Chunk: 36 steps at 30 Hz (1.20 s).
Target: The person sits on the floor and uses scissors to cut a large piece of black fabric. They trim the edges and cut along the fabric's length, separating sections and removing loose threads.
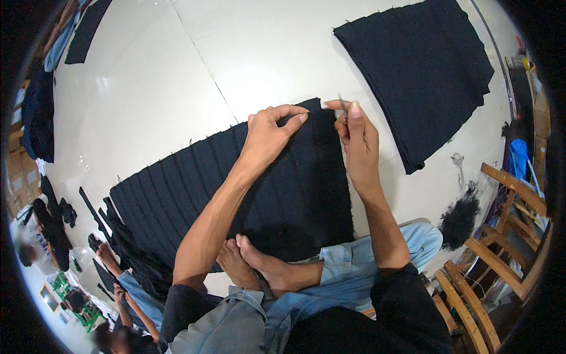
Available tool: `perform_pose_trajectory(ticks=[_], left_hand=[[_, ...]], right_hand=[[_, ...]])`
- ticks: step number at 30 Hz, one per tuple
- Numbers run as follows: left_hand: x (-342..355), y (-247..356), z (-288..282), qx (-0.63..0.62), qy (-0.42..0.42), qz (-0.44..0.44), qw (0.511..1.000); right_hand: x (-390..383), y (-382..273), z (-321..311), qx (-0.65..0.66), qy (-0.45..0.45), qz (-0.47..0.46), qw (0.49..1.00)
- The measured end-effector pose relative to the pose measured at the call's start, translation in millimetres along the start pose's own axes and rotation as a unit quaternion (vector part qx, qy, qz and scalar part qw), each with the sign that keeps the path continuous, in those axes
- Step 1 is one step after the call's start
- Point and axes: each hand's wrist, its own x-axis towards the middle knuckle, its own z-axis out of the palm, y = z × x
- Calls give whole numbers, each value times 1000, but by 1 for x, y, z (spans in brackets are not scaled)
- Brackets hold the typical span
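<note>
A stack of overlapping black fabric pieces (pixel 230 171) lies spread in front of me, its edges fanned out in strips. My left hand (pixel 268 133) rests at the far edge, thumb and forefinger pinching the fabric near its upper right corner. Just right of that corner is my right hand (pixel 358 133), closed around a thin, pointed, greyish tool (pixel 342 103). The tool's tip sticks up past the fingers; most of it is hidden in the grip. The right forefinger reaches toward the fabric corner.
Another black fabric stack (pixel 421 76) lies at the far right. A heap of dark thread scraps (pixel 463 215) sits near wooden stools (pixel 507 236). My bare feet (pixel 259 265) touch the near fabric edge. At lower left, another person (pixel 132 312) sits beside more black cloth.
</note>
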Motion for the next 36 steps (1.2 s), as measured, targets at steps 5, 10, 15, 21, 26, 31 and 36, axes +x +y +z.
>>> perform_pose_trajectory(ticks=[5, 10, 15, 21, 26, 31, 36], left_hand=[[0, 3, 8, -99, 4, -39, 994], [-4, 10, 12, -88, 31, -19, 995], [-4, 4, 13, -103, 35, -6, 994], [-3, 2, 13, -100, 24, -10, 995], [-5, 6, 13, -124, 20, -17, 992], [-3, -3, 15, -104, 25, -5, 994], [-4, 3, 15, -47, 24, 2, 999]], right_hand=[[-7, 0, 3, 279, -129, 226, 924], [-6, 18, 9, 323, -140, 227, 908], [-4, 22, 8, 335, -153, 221, 903], [-1, 23, 5, 345, -154, 250, 892], [0, 22, 3, 344, -165, 231, 895], [1, 26, 4, 334, -163, 219, 902], [3, 27, 3, 308, -150, 217, 914]])
